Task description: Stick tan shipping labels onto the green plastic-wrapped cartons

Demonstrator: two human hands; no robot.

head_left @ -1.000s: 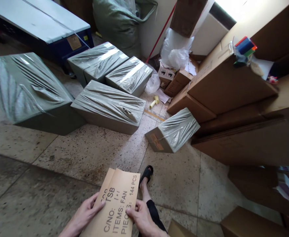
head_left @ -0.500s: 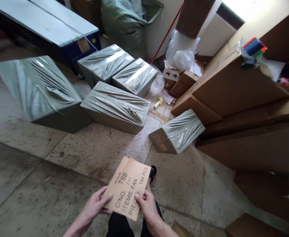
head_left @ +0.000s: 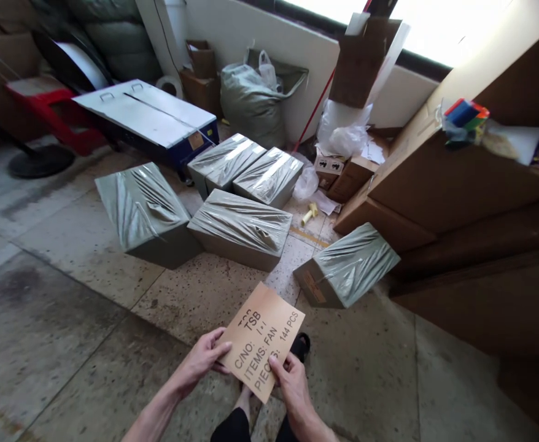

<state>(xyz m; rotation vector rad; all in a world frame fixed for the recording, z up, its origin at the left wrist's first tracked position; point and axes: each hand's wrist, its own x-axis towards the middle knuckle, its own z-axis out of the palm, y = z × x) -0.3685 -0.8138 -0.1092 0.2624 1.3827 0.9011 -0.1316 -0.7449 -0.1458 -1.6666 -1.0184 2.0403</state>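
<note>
Sheet-holding step in hand, judging by the two-sided grip. Locate the printed brown sheets (head_left: 269,334) in mid-air above the floor (head_left: 89,319), lettering upward, near side of the long wrapped box (head_left: 242,230); cannot tell the exact number of layers. Note the left hand (head_left: 207,353), with fingers narrow on the left edge and thumb on top. Note the right hand (head_left: 293,377), with fingers pinching the lower right edge and thumb across part of the lettering. For any next move, as a judgement, support both edges evenly and hold the layers flat against sliding. Observe two outer corners free of fingers: one toward the long wrapped box, one toward the labelled wrapped box (head_left: 352,264). Find broad floor room to the left, bounded ahead by the left wrapped box (head_left: 145,209). Allow less room to the right, close to the tall brown cartons (head_left: 417,172). Mind the dark sandal (head_left: 302,347) just past the sheets' right edge, and the yellow tube (head_left: 309,213) off the long wrapped box's right end.
</note>
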